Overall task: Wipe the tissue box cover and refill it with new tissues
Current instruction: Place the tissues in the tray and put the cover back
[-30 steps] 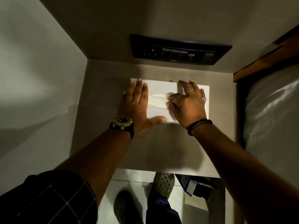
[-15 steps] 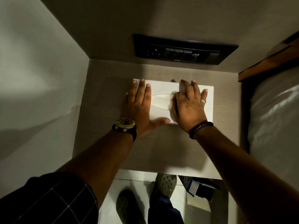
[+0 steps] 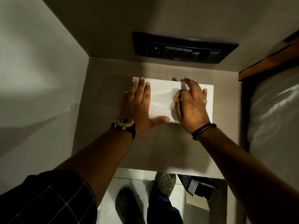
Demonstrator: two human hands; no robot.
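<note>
Here both hands' fingers lie spread flat on the tissue box cover [image 3: 161,88], its edges clear of the wall.

Tissue box cover [image 3: 161,97] on bedside table [image 3: 103,88], below switch panel [image 3: 184,47].

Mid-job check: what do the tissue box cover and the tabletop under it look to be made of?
Tissue box cover: smooth, white and hard-looking, with crisp edges and a soft sheen, so plastic, acrylic or lacquered board; I cannot tell which. Tabletop: matt grey-beige with fine straight grain lines, probably wood-look laminate rather than solid wood. Both hands, left hand and right hand, rest on the cover.
</note>
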